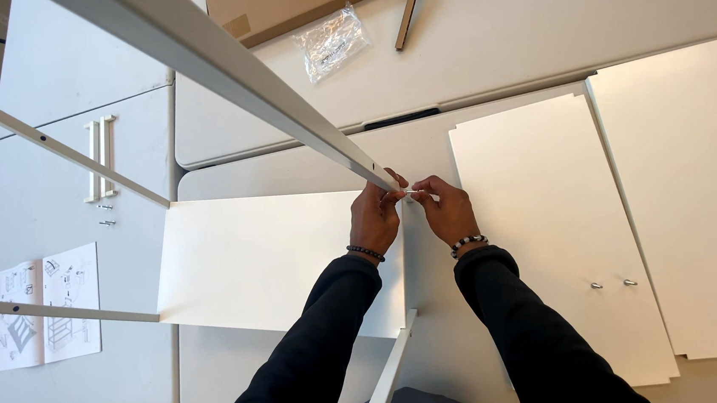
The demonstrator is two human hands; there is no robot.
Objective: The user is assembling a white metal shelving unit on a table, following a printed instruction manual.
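My left hand grips the near end of a long white metal rail that runs up and away to the upper left. Facing it, my right hand pinches a small silver screw at the rail's end, fingertips of both hands almost touching. Below the hands lies a white panel joined to thin white bars on its left. Both wrists wear bead bracelets and dark sleeves.
Two large white boards lie to the right, one with small metal fittings. An instruction sheet, two white handles and loose screws sit left. A plastic bag of hardware and cardboard lie at the back.
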